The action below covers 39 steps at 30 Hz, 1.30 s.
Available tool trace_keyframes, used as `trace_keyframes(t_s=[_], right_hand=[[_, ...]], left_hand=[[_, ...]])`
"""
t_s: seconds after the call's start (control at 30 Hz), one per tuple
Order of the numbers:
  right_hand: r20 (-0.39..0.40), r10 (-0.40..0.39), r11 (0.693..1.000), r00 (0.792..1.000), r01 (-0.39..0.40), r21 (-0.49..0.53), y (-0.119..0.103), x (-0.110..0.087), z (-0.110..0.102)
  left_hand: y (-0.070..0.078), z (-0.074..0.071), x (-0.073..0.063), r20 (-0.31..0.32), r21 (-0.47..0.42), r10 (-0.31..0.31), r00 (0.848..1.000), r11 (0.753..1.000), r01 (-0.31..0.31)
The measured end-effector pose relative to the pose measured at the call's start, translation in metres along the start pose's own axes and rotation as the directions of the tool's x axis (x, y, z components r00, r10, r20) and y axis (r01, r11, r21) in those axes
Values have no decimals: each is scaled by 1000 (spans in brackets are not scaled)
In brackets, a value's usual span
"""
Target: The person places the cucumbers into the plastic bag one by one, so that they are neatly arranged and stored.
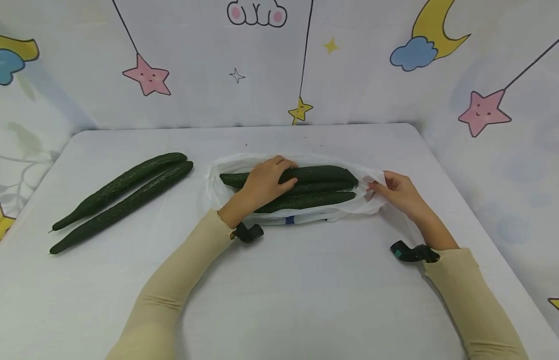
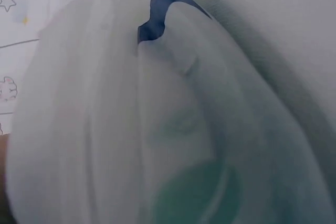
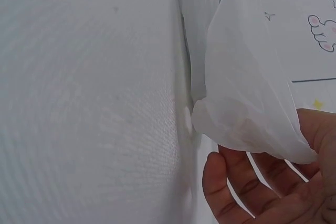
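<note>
Several dark green cucumbers lie lengthwise inside a white plastic bag [image 1: 342, 215] in the head view. My left hand [image 1: 265, 181] reaches over the bag's near side and grips the rearmost cucumber [image 1: 326, 174], thumb on its near side and fingers on its far side. In front of it lies another cucumber [image 1: 306, 201]. At the bag's right end, my right hand [image 1: 398, 194] pinches the thin plastic. The right wrist view shows the bag [image 3: 252, 77] between thumb and fingers. In the left wrist view, the bag [image 2: 110, 103] hides most of the left hand.
Two more cucumbers, a rear one [image 1: 121, 182] and a front one [image 1: 126, 207], lie side by side on the left of the white table [image 1: 306, 300]. A printed cloth [image 1: 193, 60] with stars and moons stands behind. Small dark cameras are worn on both wrists.
</note>
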State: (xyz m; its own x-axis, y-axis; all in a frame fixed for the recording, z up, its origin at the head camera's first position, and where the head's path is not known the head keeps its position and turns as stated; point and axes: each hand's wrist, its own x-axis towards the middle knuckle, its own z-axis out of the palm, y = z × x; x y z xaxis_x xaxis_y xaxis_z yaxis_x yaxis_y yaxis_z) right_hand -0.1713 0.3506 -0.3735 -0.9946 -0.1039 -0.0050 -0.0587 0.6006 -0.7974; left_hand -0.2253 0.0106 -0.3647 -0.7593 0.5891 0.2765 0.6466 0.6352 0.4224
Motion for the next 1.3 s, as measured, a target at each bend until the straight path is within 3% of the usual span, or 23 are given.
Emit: trace_keyframes(t_s=[0.33,0.73,1.07,1.3], right_hand=[[6,0,1000,1000,0,-12,1,0,1],[-1,17,999,1000,-17,-48,2,1,1],[9,41,998,999,-40,-51,1,2,0],[10,44,998,999,-43,-50,2,1,1]], left_hand=[[1,-6,-10,-54,9,63,997,998,-62],[-6,-15,-23,-86,2,90,992,996,-91],[-12,-23,-37,-173,33,198,965,980,-195],[-22,-32,-46,-248,25,233,940,972,-235]])
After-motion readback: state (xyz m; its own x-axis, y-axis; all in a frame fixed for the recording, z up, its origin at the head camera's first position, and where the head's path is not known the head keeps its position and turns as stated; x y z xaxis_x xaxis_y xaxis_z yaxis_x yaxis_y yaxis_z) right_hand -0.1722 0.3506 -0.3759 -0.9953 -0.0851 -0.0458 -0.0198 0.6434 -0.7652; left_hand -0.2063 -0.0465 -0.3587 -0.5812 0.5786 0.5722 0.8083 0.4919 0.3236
